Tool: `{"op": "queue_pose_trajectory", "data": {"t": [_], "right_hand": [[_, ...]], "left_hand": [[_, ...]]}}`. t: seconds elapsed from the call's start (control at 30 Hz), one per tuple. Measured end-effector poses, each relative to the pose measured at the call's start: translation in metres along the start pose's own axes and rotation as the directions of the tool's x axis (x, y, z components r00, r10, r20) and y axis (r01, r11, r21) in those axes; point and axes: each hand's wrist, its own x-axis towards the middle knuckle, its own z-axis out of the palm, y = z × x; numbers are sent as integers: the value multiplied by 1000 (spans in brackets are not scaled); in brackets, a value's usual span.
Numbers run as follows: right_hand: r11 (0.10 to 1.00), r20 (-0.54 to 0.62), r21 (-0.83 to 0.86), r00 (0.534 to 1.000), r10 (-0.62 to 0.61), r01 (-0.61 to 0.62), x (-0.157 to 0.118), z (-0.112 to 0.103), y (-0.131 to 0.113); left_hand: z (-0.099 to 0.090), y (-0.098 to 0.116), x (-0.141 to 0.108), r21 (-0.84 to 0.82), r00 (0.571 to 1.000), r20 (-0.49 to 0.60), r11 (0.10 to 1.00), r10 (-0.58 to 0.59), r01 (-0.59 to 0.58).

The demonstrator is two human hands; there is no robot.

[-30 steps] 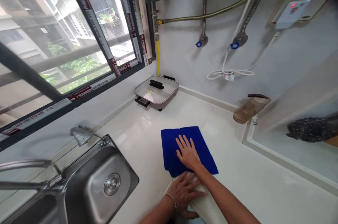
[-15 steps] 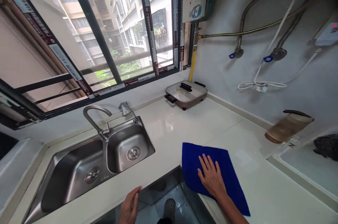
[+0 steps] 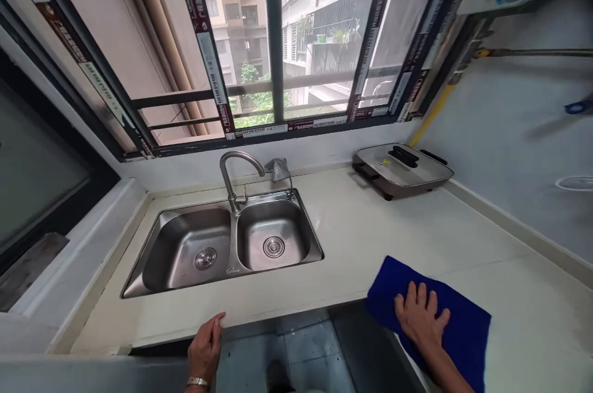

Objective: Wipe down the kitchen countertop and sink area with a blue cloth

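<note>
My right hand [image 3: 421, 317] lies flat with spread fingers on a blue cloth [image 3: 463, 325]. The cloth rests on the pale countertop [image 3: 352, 238] at the right, and one corner hangs over the inner front edge. Down at the left, my left hand [image 3: 206, 343] is at the counter's front edge below the sink, fingers loosely stretched, with nothing visible in it. A bracelet [image 3: 197, 381] circles that wrist. The steel double-bowl sink [image 3: 235, 238] sits in the counter between the hands and the window.
A curved faucet [image 3: 238, 158] rises behind the sink, beside a grey wrapped piece [image 3: 278, 169]. An electric pan with a lid [image 3: 403, 170] stands in the back right corner, near a yellow gas pipe [image 3: 433, 115]. A dark-framed window [image 3: 275, 41] spans the back wall. Below lies the tiled floor [image 3: 306, 350].
The view has swung left, so the sink and pan appear further right. My right hand is still on the blue cloth, its fingers now spread wider. My left hand remains by the front edge.
</note>
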Motion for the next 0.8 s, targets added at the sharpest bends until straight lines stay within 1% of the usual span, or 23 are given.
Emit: {"op": "queue_pose_trajectory", "data": {"t": [0.07,0.13,0.2,0.27,0.33,0.43,0.57,0.63,0.7,0.8], "right_hand": [[1000,18,-1,1000,-9,9,13,2,-32],[997,19,5,997,-72,71,18,4,-66],[988,2,8,988,-151,151,16,6,-99],[975,-14,4,974,-224,224,6,7,-130],[957,0,0,957,-292,292,-9,7,-158],[919,41,0,918,-394,394,-35,5,-193],[849,75,-5,847,-526,528,-69,-1,-230],[804,106,8,799,-592,594,-84,-6,-248],[744,135,41,734,-665,667,-97,-12,-266],[632,161,115,613,-773,767,-114,-21,-294]], "left_hand": [[-9,-20,1,48,998,1,997,-59,59],[-17,-36,4,97,990,-12,985,-140,141],[-23,-47,10,138,979,-57,970,-196,202],[-25,-53,16,158,965,-118,955,-232,249],[-23,-55,22,135,946,-154,942,-286,307],[-17,-54,29,64,920,-158,926,-359,372],[-13,-51,31,3,910,-184,926,-371,378],[-14,-50,29,-53,914,-162,928,-372,368],[-15,-50,25,-138,920,-108,922,-376,361],[-18,-49,18,-241,914,-47,892,-404,382]]}}
